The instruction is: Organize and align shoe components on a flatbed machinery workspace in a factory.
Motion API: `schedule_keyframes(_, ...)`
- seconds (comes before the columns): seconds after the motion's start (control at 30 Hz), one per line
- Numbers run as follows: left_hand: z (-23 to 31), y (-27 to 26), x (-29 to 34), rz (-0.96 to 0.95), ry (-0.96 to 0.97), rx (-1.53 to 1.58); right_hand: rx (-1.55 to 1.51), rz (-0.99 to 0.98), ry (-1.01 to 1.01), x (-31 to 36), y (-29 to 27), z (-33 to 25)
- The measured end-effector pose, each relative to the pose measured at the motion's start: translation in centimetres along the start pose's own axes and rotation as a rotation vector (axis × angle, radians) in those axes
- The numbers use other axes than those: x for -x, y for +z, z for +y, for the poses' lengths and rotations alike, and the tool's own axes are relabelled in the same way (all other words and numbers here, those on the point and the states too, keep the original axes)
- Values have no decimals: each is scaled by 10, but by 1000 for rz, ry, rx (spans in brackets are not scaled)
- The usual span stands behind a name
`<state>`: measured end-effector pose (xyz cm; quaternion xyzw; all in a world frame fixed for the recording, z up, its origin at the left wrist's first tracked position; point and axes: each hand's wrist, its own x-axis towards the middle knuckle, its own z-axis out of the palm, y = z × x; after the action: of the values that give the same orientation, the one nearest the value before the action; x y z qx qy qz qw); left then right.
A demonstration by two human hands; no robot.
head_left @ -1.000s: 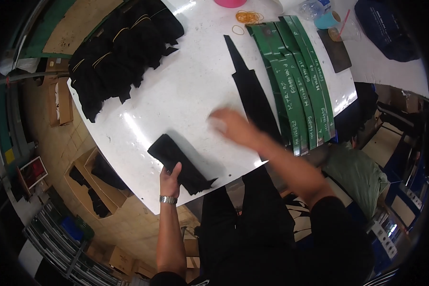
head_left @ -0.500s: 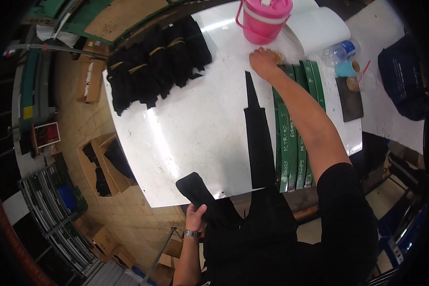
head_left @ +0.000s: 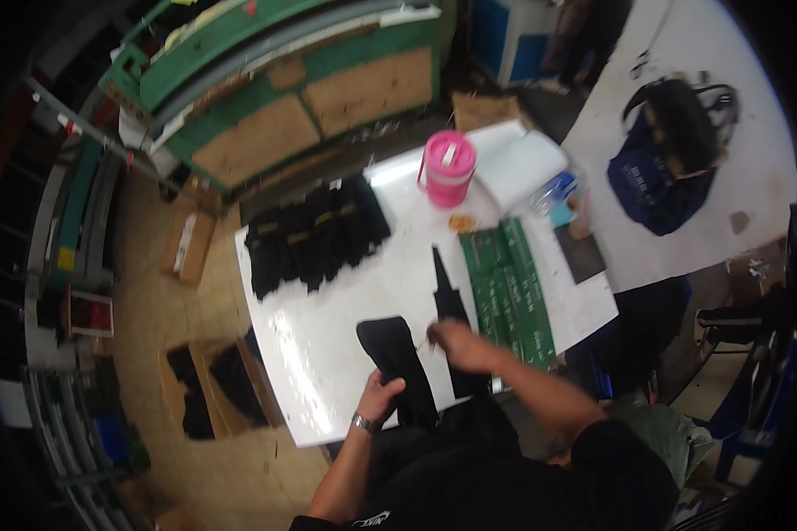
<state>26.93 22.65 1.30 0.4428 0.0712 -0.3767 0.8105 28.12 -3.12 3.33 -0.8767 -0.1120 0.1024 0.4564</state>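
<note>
My left hand (head_left: 381, 396) is closed round a folded bundle of black fabric (head_left: 397, 358), thumb on top, at the near edge of the white table (head_left: 328, 354). Just right of the bundle is my right hand (head_left: 456, 343), slightly blurred. Its fingers are pinched together, and what they hold, if anything, is too small to make out. Partly under that hand, a long black fabric piece (head_left: 447, 305) with a narrow tapered end lies flat. A small pile of yellow rubber bands (head_left: 460, 223) lies farther off, below the pink lidded bucket (head_left: 449, 168).
Several banded black fabric bundles (head_left: 314, 234) lie at the table's far left. Green boards with white writing (head_left: 509, 296) rest on the right side. Behind them are a plastic bottle (head_left: 558, 190) and a dark flat pad (head_left: 580, 252). Cardboard boxes (head_left: 226, 389) stand on the floor at left.
My right hand has come back from the rubber bands to beside the black bundle. My left hand still grips the bundle, now farther over the table. The view has shifted, showing more of the far side.
</note>
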Motion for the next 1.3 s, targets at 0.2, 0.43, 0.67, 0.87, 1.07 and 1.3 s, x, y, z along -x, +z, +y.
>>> schedule_keyframes(0.2, 34, 11, 0, -246, -152, -114, -6, 242, 176, 44, 24, -93)
schedule_keyframes(0.43, 63, -6, 15, -327, -142, -31, -862, 519, 169, 59, 50, -125)
schedule_keyframes(0.67, 71, -7, 19, -413, -206, -88, -1610, 748, -152, 94, 61, -167)
schedule_keyframes(0.87, 53, -7, 9, -518, -276, -300, -1673, 939, -232, 167, 82, -195)
schedule_keyframes(1.07, 50, 74, 16, -1061, -297, -947, -1089, 739, -13, 235, 40, -244)
schedule_keyframes(1.3, 35, 90, -29, -501, -327, -733, -629, 772, -141, 268, 33, -268)
